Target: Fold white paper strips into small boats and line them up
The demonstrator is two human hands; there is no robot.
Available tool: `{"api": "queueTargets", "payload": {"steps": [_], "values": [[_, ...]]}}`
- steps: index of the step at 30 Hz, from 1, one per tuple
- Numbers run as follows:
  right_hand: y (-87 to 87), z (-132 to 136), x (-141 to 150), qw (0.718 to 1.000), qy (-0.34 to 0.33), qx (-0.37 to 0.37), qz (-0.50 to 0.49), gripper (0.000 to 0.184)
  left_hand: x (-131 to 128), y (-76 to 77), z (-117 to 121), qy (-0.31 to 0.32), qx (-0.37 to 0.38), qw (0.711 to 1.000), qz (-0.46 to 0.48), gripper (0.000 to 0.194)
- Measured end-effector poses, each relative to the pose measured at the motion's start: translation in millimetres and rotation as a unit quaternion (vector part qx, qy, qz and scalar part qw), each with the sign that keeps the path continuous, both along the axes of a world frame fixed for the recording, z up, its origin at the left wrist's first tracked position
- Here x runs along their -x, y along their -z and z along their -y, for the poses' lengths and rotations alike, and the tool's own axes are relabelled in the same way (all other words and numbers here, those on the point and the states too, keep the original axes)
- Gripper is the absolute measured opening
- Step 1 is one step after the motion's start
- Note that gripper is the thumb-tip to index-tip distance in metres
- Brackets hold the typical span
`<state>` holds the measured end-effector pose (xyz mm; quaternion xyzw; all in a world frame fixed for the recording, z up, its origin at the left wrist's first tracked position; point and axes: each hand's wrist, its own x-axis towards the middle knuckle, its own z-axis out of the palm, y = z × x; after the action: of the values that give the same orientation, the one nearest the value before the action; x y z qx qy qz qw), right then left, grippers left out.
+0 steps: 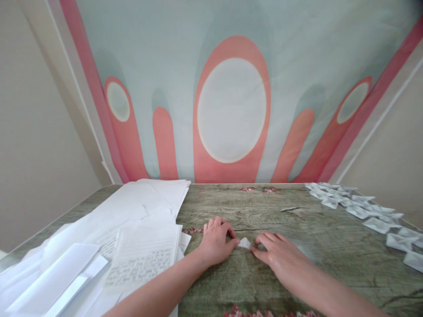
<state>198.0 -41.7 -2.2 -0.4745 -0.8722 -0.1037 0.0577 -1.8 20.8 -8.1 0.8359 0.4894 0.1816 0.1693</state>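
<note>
A small folded white paper piece [245, 243] lies on the wood-patterned table [297, 229], between my two hands. My left hand [216, 241] rests on the table with its fingers curled, thumb and fingertips pinching the paper's left side. My right hand [276, 255] lies palm down, its thumb and forefinger pressed onto the paper's right edge. Most of the little piece is hidden by my fingers.
A pile of white sheets [145, 220], some with handwriting, covers the table's left side. Several folded paper boats [370, 213] stand in a row along the right edge. A pink and pale blue cloth [231, 110] hangs behind the table.
</note>
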Motion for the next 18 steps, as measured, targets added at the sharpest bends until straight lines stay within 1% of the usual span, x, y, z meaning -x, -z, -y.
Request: {"api": "queueTargets", "payload": {"steps": [3,7,10,14,18], "values": [[-0.7,1.0,0.2,1.000,0.002,0.000,0.000,0.023,0.1,-2.0,0.0,0.000,-0.002,1.000,-0.011,0.017],[-6.1,2.8,1.1,1.000,0.010,0.012,0.009,0.027,1.8,-3.3,-0.2,0.004,-0.018,1.000,-0.018,0.019],[-7.4,2.5,1.0,1.000,0.012,0.009,0.017,0.026,3.8,-2.9,-0.8,0.009,-0.014,1.000,-0.015,0.018],[-3.5,1.9,1.4,1.000,-0.001,-0.001,0.017,0.026,5.0,-2.7,-0.8,0.010,-0.003,1.000,0.003,0.016],[2.3,2.5,4.0,1.000,-0.002,-0.016,0.006,0.023,2.2,-2.5,2.1,-0.001,-0.010,1.000,0.026,0.020]]}}
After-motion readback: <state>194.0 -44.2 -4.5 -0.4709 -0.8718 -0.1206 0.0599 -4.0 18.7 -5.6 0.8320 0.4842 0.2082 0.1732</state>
